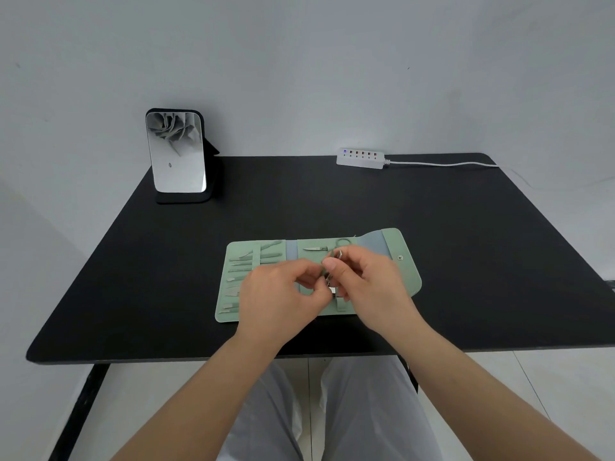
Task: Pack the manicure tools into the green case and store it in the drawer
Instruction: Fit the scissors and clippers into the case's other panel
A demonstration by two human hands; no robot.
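Knees in pale trousers sit at six o'clock under the table (466, 227) edge, and our two forearms reach up from there to meet over the case (404, 274). We curl the left hand (283, 291) with fingertips pinched toward the middle, and the right hand (362, 281) pinches a small metal tool (332, 289) between thumb and fingers; the left seems to touch the same tool, though blur keeps us from telling whether it truly grips it. We judge the step to be seating this tool under a loop in the case's middle panel.

The case lies open and flat at the table's centre, its snap flap lifted at two o'clock. Slim tools already fill the left panel at nine o'clock of our hands, and scissors (316, 248) lie strapped at twelve o'clock, just beyond our fingers.

Trouble from here would come mostly from the small size of the piece: a loose pinch could let it slip onto the table, or it could slide beside the loop rather than under it. Pushing too hard could drag the light case across the table, or nudge the scissors out of their strap. A tool left proud would keep the flap from snapping shut.

Farther off, a mirror (176, 151) stands at ten o'clock and a power strip (361, 158) lies at one o'clock against the wall. No drawer shows.
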